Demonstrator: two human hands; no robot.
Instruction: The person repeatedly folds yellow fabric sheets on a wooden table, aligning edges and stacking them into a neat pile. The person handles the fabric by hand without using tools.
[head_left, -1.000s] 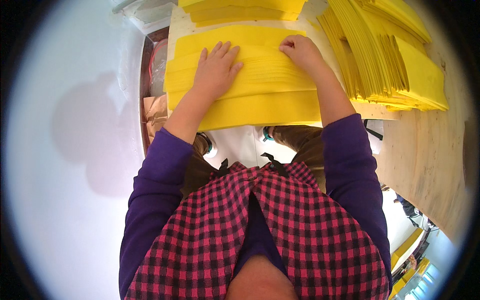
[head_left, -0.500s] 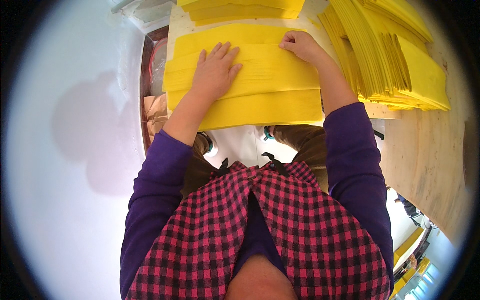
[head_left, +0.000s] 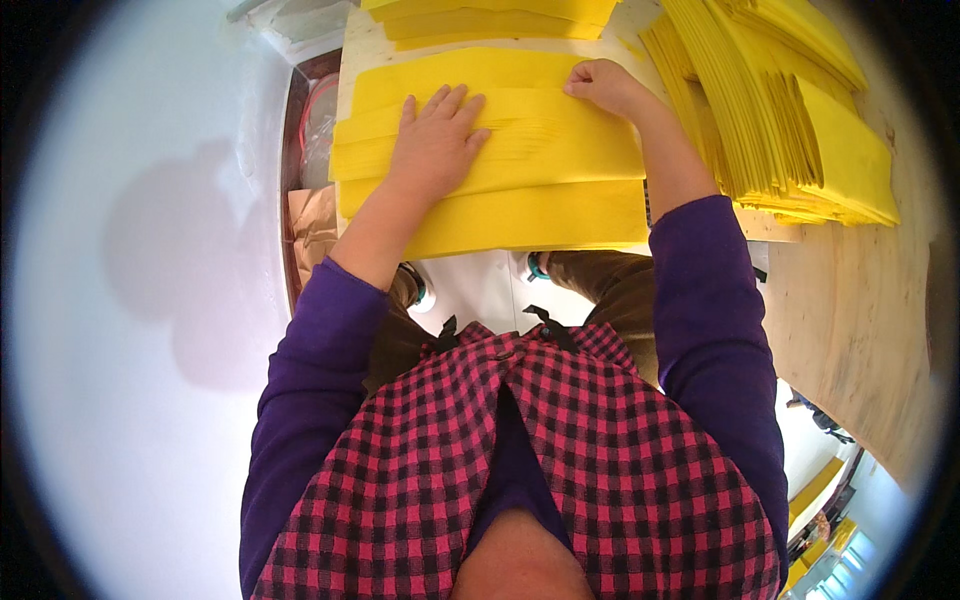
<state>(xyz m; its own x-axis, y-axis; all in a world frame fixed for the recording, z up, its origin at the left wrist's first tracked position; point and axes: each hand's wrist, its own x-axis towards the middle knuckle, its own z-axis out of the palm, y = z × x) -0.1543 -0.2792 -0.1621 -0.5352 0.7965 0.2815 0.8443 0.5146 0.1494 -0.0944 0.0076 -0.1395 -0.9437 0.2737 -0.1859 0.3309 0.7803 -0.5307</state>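
Observation:
Yellow cloth-like sheets [head_left: 520, 215] lie layered in front of me, with a folded upper layer [head_left: 590, 150] across them. My left hand [head_left: 435, 145] rests flat on this layer, left of its middle, fingers spread and holding nothing. Toward the far right, my right hand [head_left: 607, 85] is curled into a pinch at the layer's far edge. Its thumb and forefinger meet on the yellow sheet there; how much cloth is between them is hidden.
Another yellow stack [head_left: 490, 22] lies beyond. Many folded yellow pieces [head_left: 745, 110] are piled on the wooden table [head_left: 840, 300] to the right. A white wall [head_left: 150, 300] is at left, with brown paper [head_left: 312, 222] beside the work surface.
Both hands and the yellow sheets appear very slightly farther right in the view. The left hand stays flat and the right hand stays pinched.

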